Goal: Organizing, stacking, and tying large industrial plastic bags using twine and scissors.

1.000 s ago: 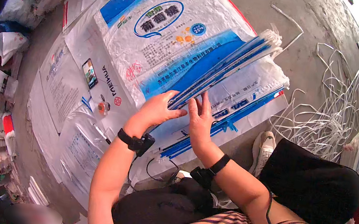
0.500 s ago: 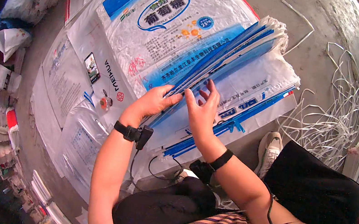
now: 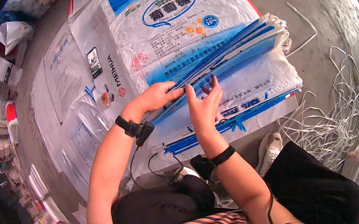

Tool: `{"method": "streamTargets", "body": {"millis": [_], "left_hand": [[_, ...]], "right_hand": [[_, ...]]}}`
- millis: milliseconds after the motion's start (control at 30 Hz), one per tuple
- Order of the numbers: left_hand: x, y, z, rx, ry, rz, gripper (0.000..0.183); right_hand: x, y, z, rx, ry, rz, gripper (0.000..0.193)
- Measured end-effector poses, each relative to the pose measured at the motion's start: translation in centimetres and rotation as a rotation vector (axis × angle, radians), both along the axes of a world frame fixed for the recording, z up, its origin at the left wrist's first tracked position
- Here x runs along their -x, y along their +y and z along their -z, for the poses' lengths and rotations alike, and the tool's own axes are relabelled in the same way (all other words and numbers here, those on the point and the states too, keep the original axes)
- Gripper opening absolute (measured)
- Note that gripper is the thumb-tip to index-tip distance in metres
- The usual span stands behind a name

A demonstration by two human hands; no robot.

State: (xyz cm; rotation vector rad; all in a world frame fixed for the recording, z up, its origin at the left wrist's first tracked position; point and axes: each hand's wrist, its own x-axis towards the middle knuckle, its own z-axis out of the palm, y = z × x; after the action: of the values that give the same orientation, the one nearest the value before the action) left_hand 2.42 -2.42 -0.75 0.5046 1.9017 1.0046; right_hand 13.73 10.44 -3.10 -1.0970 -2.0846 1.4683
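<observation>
Sacks [image 3: 255,49], white-blue, top layers lifted and kinda fanned, others flat underneath. Your left hand [image 3: 154,98] pinches lifted layers near their lower end, thumb on side facing right hand [image 3: 204,107]. Your right: thumb and fingers spread, thumb tip right by layer edges, can't tell if other fingertips touch. Lifted part runs up-right from both hands.
</observation>
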Motion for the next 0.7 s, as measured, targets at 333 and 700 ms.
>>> {"method": "streamTargets", "body": {"millis": [333,700], "left_hand": [[0.1,0.3,0.1,-0.029,0.129,-0.018,0.045],[0.7,-0.3,0.9,-0.004,0.119,-0.027,0.045]], "right_hand": [[-1.4,0.8,2.1,0.187,0.156,-0.064,0.055],[-0.8,3.6,-5.0,0.462,-0.301,-0.632,0.033]]}}
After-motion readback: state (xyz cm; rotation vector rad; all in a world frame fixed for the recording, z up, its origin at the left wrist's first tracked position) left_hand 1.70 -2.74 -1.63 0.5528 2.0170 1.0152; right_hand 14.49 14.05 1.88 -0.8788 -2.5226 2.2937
